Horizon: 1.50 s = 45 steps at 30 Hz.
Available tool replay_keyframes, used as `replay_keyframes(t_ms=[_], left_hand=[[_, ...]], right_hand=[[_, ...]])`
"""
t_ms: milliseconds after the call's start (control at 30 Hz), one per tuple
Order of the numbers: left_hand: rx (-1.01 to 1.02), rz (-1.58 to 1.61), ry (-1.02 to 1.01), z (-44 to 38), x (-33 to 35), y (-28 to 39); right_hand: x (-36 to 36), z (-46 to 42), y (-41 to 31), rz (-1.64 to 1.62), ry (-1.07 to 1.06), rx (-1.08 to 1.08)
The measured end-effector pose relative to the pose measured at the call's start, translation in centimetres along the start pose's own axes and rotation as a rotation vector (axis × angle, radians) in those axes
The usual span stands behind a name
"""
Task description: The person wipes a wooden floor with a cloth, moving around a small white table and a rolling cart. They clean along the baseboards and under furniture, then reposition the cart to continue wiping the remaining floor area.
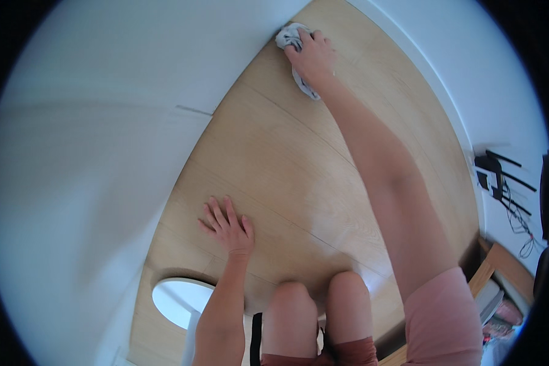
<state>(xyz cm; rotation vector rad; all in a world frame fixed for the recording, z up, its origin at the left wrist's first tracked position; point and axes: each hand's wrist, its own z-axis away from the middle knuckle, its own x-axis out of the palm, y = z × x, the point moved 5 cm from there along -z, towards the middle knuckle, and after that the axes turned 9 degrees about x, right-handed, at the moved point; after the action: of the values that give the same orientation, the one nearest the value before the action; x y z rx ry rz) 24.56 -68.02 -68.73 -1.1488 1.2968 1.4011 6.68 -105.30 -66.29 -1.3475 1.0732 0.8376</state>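
A crumpled light grey-white cloth point(307, 88) lies on the wood-plank floor point(274, 151), up against the base of the left-hand wall. My right hand point(314, 54) grips its bunched end at the top of the view, with the arm stretched far forward. Part of the cloth trails out beneath my wrist. Nearer to me, my left hand point(231, 231) rests on the bare planks with its fingers spread, holding nothing. Both of my knees point(322, 297) are at the bottom of the view.
A round white base point(178, 297) with an upright post stands beside my left forearm. The white wall point(96, 160) borders the floor on the left. At right, a black router point(488, 171) with antennas and loose cables sits by the skirting, near a wooden-framed unit point(494, 265) holding several items.
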Motion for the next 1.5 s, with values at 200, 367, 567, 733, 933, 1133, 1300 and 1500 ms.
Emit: replay_keyframes(t_ms=[200, 367, 567, 733, 933, 1133, 1300, 1500], left_hand=[[-0.071, 0.056, 0.02, 0.1, -0.5, -2.9], [-0.431, 0.252, 0.181, 8.1, 0.3, -7.8], [-0.616, -0.033, 0.136, 11.0, 0.2, -9.6], [-0.624, -0.088, 0.127, 10.6, -0.6, -9.0], [-0.628, -0.074, 0.095, 10.9, -0.5, -8.9], [-0.606, -0.119, 0.077, 10.5, -0.5, -8.4], [-0.632, -0.092, 0.112, 10.4, -0.7, -8.7], [-0.624, -0.078, 0.121, 9.9, -0.3, -8.8]], right_hand=[[2.2, 19.7, -11.1, 0.014, -0.344, -0.577], [1.3, 21.0, -10.7, 0.009, -0.47, -0.454], [3.0, 15.2, -10.2, 0.105, 0.034, -0.192], [3.0, 14.7, -9.3, -0.02, 0.103, -0.261], [2.6, 14.4, -9.4, 0.022, 0.103, -0.274], [1.9, 14.7, -9.3, -0.074, 0.162, -0.211], [1.7, 21.9, -13.9, -0.058, 0.03, -0.255], [3.4, 32.0, -19.7, -0.157, -0.636, -0.709]])
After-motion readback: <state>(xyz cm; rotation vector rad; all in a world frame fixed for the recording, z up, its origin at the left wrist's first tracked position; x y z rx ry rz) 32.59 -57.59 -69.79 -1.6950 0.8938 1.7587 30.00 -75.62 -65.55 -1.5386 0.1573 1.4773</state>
